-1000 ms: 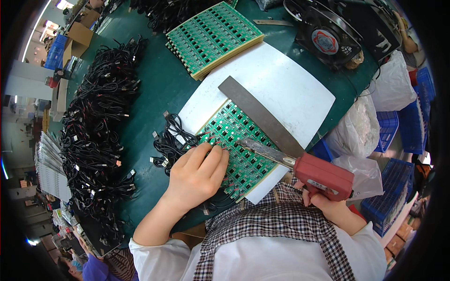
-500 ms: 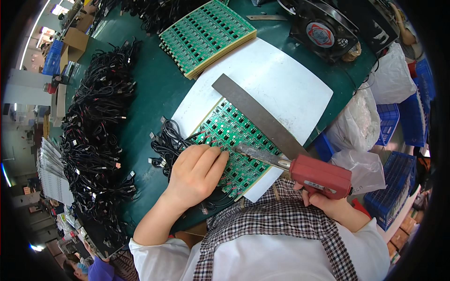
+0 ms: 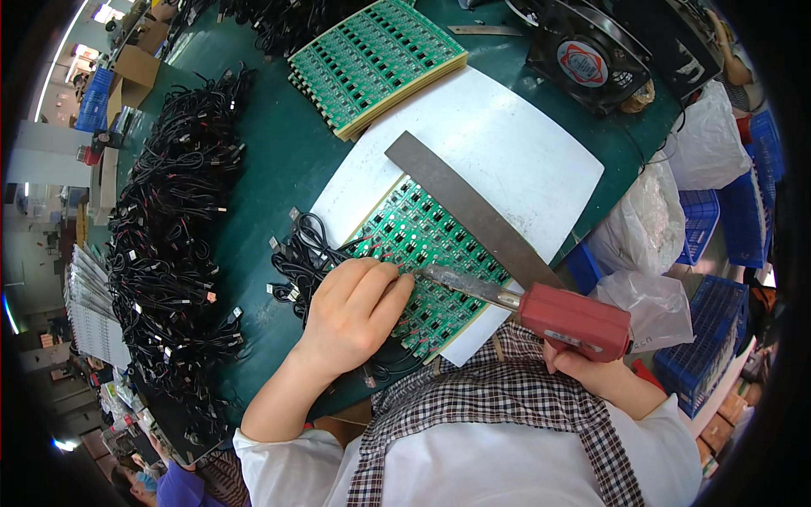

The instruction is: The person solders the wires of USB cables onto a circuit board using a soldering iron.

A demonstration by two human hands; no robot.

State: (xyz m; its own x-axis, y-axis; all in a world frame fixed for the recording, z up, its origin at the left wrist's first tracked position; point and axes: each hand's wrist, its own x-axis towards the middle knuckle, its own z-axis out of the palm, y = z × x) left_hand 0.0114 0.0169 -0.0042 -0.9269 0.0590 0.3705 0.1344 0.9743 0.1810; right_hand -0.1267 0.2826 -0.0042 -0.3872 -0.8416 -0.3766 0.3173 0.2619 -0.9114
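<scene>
My left hand (image 3: 351, 314) rests over the left part of a green circuit board panel (image 3: 439, 239), its fingers pinched together; what they hold is hidden. My right hand (image 3: 578, 365) grips a soldering iron with a red, gun-shaped body (image 3: 573, 323). The iron's long, dark tip crosses the panel and ends right beside my left fingertips. Thin red wires run onto the panel from black cables (image 3: 308, 249) bunched at its left edge. A flat grey-brown metal bar (image 3: 473, 209) lies along the panel's far right side. Under the panel is a white sheet (image 3: 524, 139).
A stack of green circuit panels (image 3: 376, 63) sits at the back. A long heap of black cables (image 3: 173, 228) covers the left side of the green table (image 3: 266, 169). A black fan (image 3: 583, 63) stands back right. Blue crates (image 3: 705, 334) and plastic bags (image 3: 646, 220) stand on the right.
The soldering iron has shifted slightly left and down, bringing its tip closer to my left fingertips. My left hand has barely moved.
</scene>
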